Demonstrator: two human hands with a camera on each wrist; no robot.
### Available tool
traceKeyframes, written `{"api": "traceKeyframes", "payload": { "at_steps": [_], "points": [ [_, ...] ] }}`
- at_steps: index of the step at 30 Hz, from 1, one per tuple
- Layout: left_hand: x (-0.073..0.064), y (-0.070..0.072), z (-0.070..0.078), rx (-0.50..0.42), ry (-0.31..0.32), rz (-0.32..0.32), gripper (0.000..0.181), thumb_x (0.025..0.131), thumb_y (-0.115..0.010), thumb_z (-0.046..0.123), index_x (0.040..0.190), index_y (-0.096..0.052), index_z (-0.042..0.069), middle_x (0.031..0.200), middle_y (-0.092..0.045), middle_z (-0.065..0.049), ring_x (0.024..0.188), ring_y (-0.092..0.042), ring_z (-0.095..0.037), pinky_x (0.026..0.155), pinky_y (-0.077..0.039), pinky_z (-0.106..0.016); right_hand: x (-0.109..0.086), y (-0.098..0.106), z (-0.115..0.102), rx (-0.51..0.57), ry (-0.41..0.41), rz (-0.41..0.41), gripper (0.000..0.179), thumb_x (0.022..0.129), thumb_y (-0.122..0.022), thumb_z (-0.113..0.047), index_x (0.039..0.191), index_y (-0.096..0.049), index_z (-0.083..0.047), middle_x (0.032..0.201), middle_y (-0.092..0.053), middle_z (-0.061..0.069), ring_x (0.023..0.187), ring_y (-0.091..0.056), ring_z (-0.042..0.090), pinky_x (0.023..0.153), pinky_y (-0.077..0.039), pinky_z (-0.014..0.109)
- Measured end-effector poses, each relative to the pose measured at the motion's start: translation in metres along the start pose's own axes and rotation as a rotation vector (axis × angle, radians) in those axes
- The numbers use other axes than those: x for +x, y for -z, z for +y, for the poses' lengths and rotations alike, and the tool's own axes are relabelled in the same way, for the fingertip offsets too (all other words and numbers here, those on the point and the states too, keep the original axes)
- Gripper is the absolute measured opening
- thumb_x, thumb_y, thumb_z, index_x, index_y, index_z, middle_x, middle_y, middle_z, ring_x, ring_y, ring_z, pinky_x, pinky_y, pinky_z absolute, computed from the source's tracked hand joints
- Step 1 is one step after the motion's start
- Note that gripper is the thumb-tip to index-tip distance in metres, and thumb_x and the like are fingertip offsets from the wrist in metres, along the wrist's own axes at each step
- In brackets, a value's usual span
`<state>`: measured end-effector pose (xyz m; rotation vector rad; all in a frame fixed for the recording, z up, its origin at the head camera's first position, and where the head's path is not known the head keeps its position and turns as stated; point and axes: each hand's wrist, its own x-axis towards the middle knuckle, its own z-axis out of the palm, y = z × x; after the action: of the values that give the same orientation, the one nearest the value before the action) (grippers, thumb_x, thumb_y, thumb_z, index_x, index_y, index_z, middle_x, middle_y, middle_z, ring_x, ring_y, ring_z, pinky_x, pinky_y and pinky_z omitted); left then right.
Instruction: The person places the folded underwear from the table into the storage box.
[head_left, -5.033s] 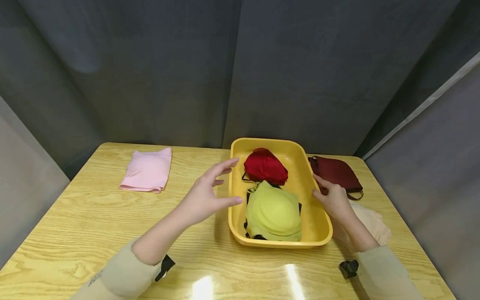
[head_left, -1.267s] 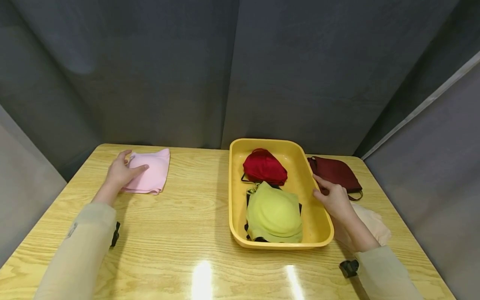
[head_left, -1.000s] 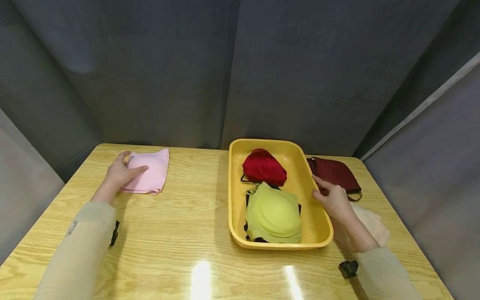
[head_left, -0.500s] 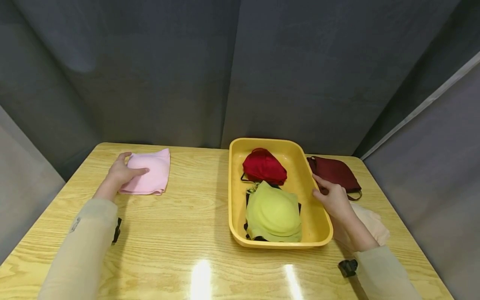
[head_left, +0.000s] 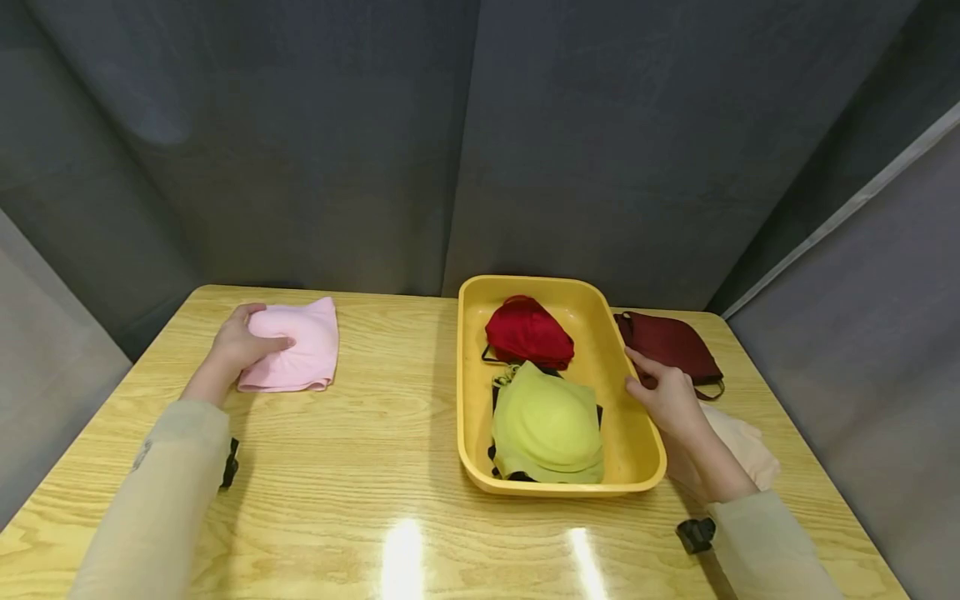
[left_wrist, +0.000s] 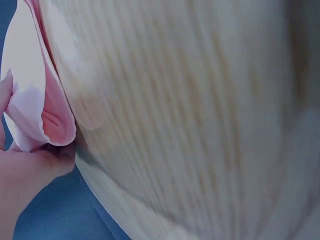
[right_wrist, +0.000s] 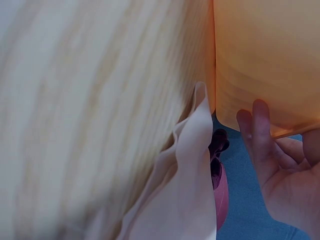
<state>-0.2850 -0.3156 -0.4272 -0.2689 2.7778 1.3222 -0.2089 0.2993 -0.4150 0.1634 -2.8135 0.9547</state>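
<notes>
At the far left of the table, my left hand (head_left: 238, 342) grips the left side of a folded pink bra (head_left: 311, 337). The thumb presses on its top, and in the left wrist view fingers tuck under the folded edge of the pink bra (left_wrist: 30, 100). My right hand (head_left: 670, 402) holds the right rim of a yellow plastic tub (head_left: 558, 490). Fingers of this right hand (right_wrist: 280, 170) lie along the tub's outer wall (right_wrist: 270, 65) in the right wrist view. Inside the tub lie a red bra (head_left: 528, 333) at the back and a yellow-green bra (head_left: 547, 425) over something black in front.
Right of the tub lie a folded dark red bra (head_left: 670, 346) with thin straps and a pale beige garment (head_left: 738, 446), partly hidden by the right forearm. Grey curtains (head_left: 337, 150) stand behind the wooden table (head_left: 345, 467) and at its sides.
My left hand has gone from the tub's left side to the pink bra and taken hold of it; the bra now bulges under the thumb. The right hand has stayed at the rim.
</notes>
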Motion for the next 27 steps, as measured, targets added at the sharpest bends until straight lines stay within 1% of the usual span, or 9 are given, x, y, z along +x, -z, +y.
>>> {"api": "traceKeyframes", "payload": {
  "at_steps": [3, 8, 13, 16, 22, 24, 27],
  "points": [
    [-0.001, 0.000, 0.002, -0.013, -0.008, 0.014, 0.096, 0.079, -0.077, 0.029, 0.149, -0.016, 0.005, 0.147, -0.020, -0.032, 0.129, -0.027, -0.046, 0.109, -0.026, -0.058, 0.000, 0.000, 0.000, 0.003, 0.005, 0.001, 0.048, 0.090, -0.057, -0.011, 0.137, -0.048, -0.005, 0.110, -0.065, 0.025, 0.083, -0.063, 0.026, 0.062, -0.052, 0.019],
    [-0.003, 0.000, 0.008, -0.021, -0.004, 0.031, 0.097, 0.078, -0.077, 0.027, 0.150, -0.014, 0.008, 0.149, -0.017, -0.031, 0.130, -0.025, -0.046, 0.109, -0.024, -0.058, 0.000, -0.001, 0.000, 0.003, 0.012, 0.008, 0.048, 0.090, -0.058, -0.010, 0.136, -0.049, -0.004, 0.108, -0.065, 0.025, 0.080, -0.063, 0.025, 0.061, -0.050, 0.017],
    [-0.004, 0.000, 0.013, 0.002, -0.011, 0.047, 0.094, 0.079, -0.076, 0.025, 0.150, -0.016, 0.009, 0.150, -0.016, -0.032, 0.132, -0.023, -0.048, 0.110, -0.022, -0.059, 0.000, -0.001, 0.000, 0.005, 0.014, 0.009, 0.048, 0.090, -0.057, -0.009, 0.137, -0.049, -0.004, 0.106, -0.066, 0.024, 0.079, -0.062, 0.025, 0.059, -0.049, 0.016],
    [-0.005, 0.000, 0.016, -0.007, -0.033, 0.050, 0.089, 0.080, -0.075, 0.023, 0.149, -0.021, 0.010, 0.151, -0.016, -0.030, 0.134, -0.022, -0.047, 0.110, -0.021, -0.058, 0.000, -0.001, 0.000, 0.010, 0.012, 0.006, 0.048, 0.090, -0.057, -0.009, 0.137, -0.049, -0.003, 0.106, -0.066, 0.023, 0.078, -0.061, 0.024, 0.059, -0.049, 0.016],
    [-0.008, 0.001, 0.018, -0.075, -0.084, 0.029, 0.077, 0.080, -0.076, 0.019, 0.145, -0.034, 0.009, 0.154, -0.016, -0.024, 0.139, -0.018, -0.042, 0.112, -0.020, -0.056, 0.000, -0.001, 0.000, 0.008, 0.002, 0.005, 0.048, 0.090, -0.057, -0.009, 0.137, -0.048, -0.004, 0.106, -0.065, 0.023, 0.078, -0.061, 0.024, 0.059, -0.049, 0.016],
    [-0.009, 0.002, 0.020, -0.084, -0.088, 0.028, 0.075, 0.080, -0.076, 0.019, 0.143, -0.037, 0.008, 0.154, -0.017, -0.024, 0.139, -0.018, -0.041, 0.112, -0.021, -0.055, 0.000, -0.001, 0.001, 0.009, -0.002, 0.004, 0.048, 0.090, -0.057, -0.010, 0.137, -0.048, -0.004, 0.107, -0.065, 0.023, 0.079, -0.060, 0.025, 0.060, -0.049, 0.015],
    [-0.012, 0.003, 0.022, -0.084, -0.078, 0.031, 0.070, 0.081, -0.076, 0.021, 0.140, -0.041, 0.008, 0.153, -0.021, -0.024, 0.135, -0.023, -0.039, 0.110, -0.025, -0.052, 0.000, -0.001, 0.001, 0.012, -0.005, 0.001, 0.048, 0.090, -0.057, -0.010, 0.137, -0.048, -0.004, 0.108, -0.065, 0.024, 0.080, -0.061, 0.025, 0.060, -0.049, 0.015]
  ]
}}
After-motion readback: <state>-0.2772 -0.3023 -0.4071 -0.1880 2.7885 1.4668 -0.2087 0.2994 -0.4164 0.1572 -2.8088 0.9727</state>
